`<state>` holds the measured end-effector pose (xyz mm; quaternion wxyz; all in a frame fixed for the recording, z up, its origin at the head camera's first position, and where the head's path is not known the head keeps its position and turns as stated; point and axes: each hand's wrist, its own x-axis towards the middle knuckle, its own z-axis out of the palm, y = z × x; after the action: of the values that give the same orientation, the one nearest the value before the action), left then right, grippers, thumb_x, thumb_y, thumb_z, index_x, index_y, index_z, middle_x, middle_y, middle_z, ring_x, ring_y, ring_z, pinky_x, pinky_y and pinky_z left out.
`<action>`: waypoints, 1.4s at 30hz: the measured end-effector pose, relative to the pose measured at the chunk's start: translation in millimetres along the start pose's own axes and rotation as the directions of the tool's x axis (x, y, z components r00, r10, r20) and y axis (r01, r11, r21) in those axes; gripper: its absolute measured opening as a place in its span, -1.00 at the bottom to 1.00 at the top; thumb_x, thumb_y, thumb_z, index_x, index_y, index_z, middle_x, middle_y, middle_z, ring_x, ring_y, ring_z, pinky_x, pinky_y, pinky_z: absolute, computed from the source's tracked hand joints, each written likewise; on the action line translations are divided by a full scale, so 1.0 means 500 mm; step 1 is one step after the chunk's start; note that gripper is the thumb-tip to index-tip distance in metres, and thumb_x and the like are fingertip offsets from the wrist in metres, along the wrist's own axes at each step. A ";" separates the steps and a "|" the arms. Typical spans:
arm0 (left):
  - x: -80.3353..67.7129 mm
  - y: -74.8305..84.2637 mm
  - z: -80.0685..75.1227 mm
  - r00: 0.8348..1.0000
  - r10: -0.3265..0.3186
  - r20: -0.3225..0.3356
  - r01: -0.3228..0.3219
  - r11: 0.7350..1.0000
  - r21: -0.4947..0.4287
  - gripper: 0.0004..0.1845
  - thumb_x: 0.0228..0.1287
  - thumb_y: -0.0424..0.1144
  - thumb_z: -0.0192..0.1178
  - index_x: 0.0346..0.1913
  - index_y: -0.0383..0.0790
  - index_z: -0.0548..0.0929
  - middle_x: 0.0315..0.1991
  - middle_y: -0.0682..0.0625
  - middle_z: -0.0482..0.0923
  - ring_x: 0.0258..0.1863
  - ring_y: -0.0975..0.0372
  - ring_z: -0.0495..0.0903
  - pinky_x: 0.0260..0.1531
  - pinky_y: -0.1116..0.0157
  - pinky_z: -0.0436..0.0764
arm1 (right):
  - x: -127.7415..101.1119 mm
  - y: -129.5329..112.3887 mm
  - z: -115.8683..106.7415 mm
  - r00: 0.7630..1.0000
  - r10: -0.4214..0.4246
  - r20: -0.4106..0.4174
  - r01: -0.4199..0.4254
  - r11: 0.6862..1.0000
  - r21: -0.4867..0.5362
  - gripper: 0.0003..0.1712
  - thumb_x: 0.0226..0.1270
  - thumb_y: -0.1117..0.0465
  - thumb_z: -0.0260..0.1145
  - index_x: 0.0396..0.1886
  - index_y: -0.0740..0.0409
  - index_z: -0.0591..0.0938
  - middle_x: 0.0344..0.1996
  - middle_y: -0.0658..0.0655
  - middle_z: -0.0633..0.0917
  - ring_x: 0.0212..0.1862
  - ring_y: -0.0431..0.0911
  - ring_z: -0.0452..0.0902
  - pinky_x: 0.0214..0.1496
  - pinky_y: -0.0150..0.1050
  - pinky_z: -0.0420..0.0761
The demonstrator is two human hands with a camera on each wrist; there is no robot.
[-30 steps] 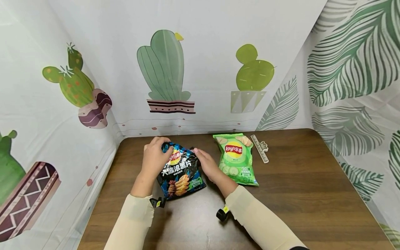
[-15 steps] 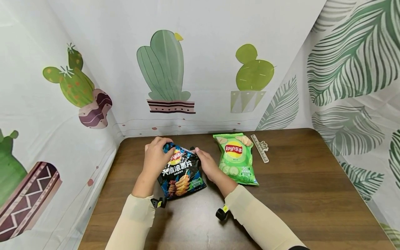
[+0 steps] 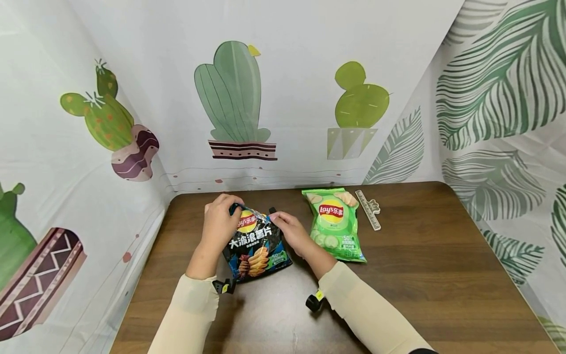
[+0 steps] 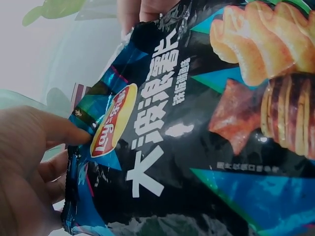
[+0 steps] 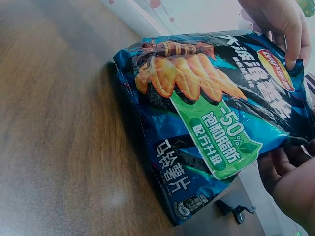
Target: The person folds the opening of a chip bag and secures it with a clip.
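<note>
Black chip bag (image 3: pixel 255 242), top edge behind fingers (image 3: pixel 233 219)

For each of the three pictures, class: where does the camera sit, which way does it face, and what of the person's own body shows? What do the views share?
Head: worn high, looking forward and down at the table; both sleeved arms, left hand and right hand show.
Left wrist: close behind the left hand, facing the dark chip bag; its thumb pinches the top edge.
Right wrist: low over the wood, facing the bag's lower end; right hand at the bottom corner.
Shared: the dark chip bag.
</note>
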<state>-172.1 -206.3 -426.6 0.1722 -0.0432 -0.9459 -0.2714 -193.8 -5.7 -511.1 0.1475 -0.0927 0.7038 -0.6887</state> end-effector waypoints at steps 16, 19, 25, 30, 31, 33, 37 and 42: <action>0.000 -0.003 0.002 0.999 0.014 -0.039 -0.016 0.999 -0.030 -0.85 0.36 -0.45 0.18 -0.32 -0.20 0.71 -0.13 -0.13 0.72 -0.08 -0.03 0.69 0.19 -0.13 0.44 | 0.005 0.010 -0.002 0.998 -0.053 0.025 0.053 0.999 -0.012 -0.71 0.49 0.15 0.26 0.03 0.23 0.67 -0.09 0.12 0.66 -0.08 -0.18 0.50 0.02 -0.29 0.50; -0.002 -0.004 0.003 0.999 0.001 -0.049 -0.003 0.999 -0.050 -0.76 0.44 -0.39 0.07 -0.35 -0.19 0.71 -0.14 -0.11 0.71 -0.11 0.01 0.68 0.23 -0.11 0.41 | 0.005 0.009 0.001 0.999 -0.045 0.006 0.045 0.999 -0.028 -0.73 0.46 0.18 0.29 0.01 0.24 0.68 -0.08 0.15 0.67 -0.08 -0.18 0.50 0.04 -0.27 0.50; -0.002 0.000 -0.001 0.999 -0.030 -0.031 0.029 0.999 -0.014 -0.70 0.54 -0.13 0.02 -0.19 -0.19 0.73 -0.09 -0.12 0.72 0.00 -0.03 0.65 0.29 -0.15 0.31 | 0.005 0.012 0.003 0.998 -0.066 0.003 0.066 0.997 -0.035 -0.75 0.45 0.18 0.30 -0.02 0.24 0.69 -0.11 0.13 0.67 -0.08 -0.16 0.51 0.02 -0.28 0.51; -0.006 -0.002 -0.003 0.998 -0.036 0.042 0.031 0.993 0.118 -0.69 0.48 -0.02 0.13 -0.06 -0.18 0.72 -0.03 -0.12 0.71 0.10 -0.08 0.60 0.35 -0.22 0.20 | 0.004 0.014 0.002 0.997 -0.075 -0.004 0.075 0.997 -0.031 -0.75 0.46 0.19 0.29 -0.03 0.26 0.69 -0.13 0.12 0.67 -0.09 -0.16 0.50 0.00 -0.29 0.52; -0.006 -0.002 -0.003 0.997 -0.037 0.061 0.028 0.990 0.141 -0.69 0.47 -0.03 0.12 -0.04 -0.17 0.72 -0.01 -0.12 0.71 0.11 -0.08 0.59 0.36 -0.23 0.18 | 0.004 0.013 0.003 0.997 -0.075 -0.006 0.075 0.997 -0.032 -0.75 0.46 0.19 0.30 -0.03 0.25 0.69 -0.13 0.12 0.67 -0.09 -0.16 0.50 0.00 -0.28 0.51; -0.008 -0.002 -0.005 0.994 -0.044 0.098 0.027 0.985 0.170 -0.70 0.46 -0.05 0.11 -0.02 -0.16 0.71 0.00 -0.12 0.70 0.13 -0.08 0.57 0.38 -0.26 0.14 | 0.003 0.013 0.003 0.997 -0.071 -0.007 0.071 0.997 -0.035 -0.75 0.45 0.18 0.30 -0.03 0.24 0.70 -0.12 0.13 0.67 -0.08 -0.15 0.50 0.01 -0.27 0.51; -0.010 -0.003 -0.007 0.990 -0.055 0.132 0.033 0.986 0.160 -0.71 0.48 -0.10 0.09 0.00 -0.17 0.71 0.00 -0.11 0.69 0.14 -0.07 0.56 0.40 -0.28 0.09 | 0.001 0.010 0.003 0.999 -0.049 -0.002 0.049 0.998 -0.031 -0.76 0.44 0.16 0.32 -0.03 0.19 0.71 -0.10 0.13 0.67 -0.07 -0.14 0.51 0.03 -0.26 0.51; -0.009 -0.005 -0.008 0.990 -0.044 0.137 0.025 0.990 0.137 -0.74 0.49 -0.14 0.12 0.00 -0.18 0.71 -0.02 -0.11 0.68 0.13 -0.07 0.57 0.40 -0.29 0.08 | 0.000 0.008 0.003 0.999 -0.041 0.002 0.041 0.999 -0.028 -0.77 0.45 0.17 0.31 -0.03 0.19 0.71 -0.09 0.13 0.67 -0.07 -0.12 0.51 0.03 -0.26 0.51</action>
<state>-166.9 -210.6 -426.1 0.1032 -0.0341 -0.9725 -0.2062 -193.1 -7.2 -515.3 0.1323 -0.1097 0.7113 -0.6815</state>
